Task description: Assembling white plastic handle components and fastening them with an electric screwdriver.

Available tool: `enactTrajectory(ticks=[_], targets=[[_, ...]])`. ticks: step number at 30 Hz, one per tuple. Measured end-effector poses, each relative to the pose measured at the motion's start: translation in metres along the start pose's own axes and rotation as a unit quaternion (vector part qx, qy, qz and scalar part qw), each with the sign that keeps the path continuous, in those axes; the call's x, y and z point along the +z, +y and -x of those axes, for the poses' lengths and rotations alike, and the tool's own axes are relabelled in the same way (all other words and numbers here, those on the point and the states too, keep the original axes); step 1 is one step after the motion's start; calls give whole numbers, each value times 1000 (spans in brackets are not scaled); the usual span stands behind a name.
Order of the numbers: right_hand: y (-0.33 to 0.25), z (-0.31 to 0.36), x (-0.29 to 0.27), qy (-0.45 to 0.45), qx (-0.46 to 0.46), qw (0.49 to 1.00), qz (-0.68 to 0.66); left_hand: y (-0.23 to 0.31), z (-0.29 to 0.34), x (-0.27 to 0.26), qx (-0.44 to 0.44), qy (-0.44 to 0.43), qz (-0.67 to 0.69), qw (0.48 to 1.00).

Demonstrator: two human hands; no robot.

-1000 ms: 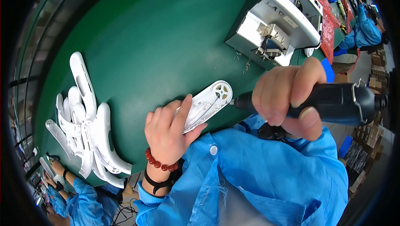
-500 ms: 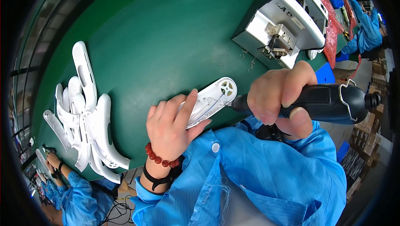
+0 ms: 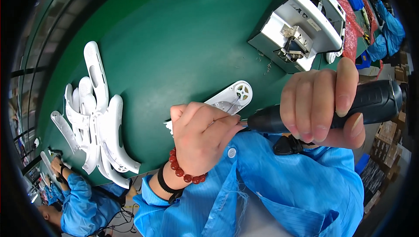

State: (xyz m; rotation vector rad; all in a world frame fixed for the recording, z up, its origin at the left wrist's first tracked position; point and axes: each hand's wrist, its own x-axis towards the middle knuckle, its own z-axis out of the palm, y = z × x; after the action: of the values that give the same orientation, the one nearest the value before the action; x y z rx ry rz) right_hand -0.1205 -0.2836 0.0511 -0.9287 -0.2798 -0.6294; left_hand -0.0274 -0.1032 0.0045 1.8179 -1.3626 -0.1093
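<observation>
My right hand (image 3: 321,106) grips a black electric screwdriver (image 3: 266,120), held nearly level with its tip toward the left. Thumb and fingertips of my left hand (image 3: 203,128) are pinched together right at that tip. Whatever lies between them is too small or hidden to make out. Just beyond my left hand, a white curved plastic shell (image 3: 224,98) lies open side up on the green table. A round spoked part sits in its far end, and a thin wire runs inside. My left hand covers much of the shell's near part.
A pile of white plastic shells (image 3: 94,119) lies on the green table (image 3: 174,40) at the left. A silver and black screw feeder machine (image 3: 297,27) stands at the far right. Small screws (image 3: 267,64) lie scattered beside it. Co-workers in blue sit at both sides.
My left hand has let go of the white shell and closed its fingertips at the screwdriver's tip. The screwdriver has moved off the shell, slightly right and toward me.
</observation>
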Motion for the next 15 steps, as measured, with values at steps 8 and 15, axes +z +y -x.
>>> enactTrajectory(ticks=[8, 15], targets=[[-1, 4, -1, -37, -2, 998, 53, 3, -5, 4, -24, -17, -22, 999], [4, 10, 4, -53, 11, 994, 93, 1, 0, 14, -10, -20, -57, 998]])
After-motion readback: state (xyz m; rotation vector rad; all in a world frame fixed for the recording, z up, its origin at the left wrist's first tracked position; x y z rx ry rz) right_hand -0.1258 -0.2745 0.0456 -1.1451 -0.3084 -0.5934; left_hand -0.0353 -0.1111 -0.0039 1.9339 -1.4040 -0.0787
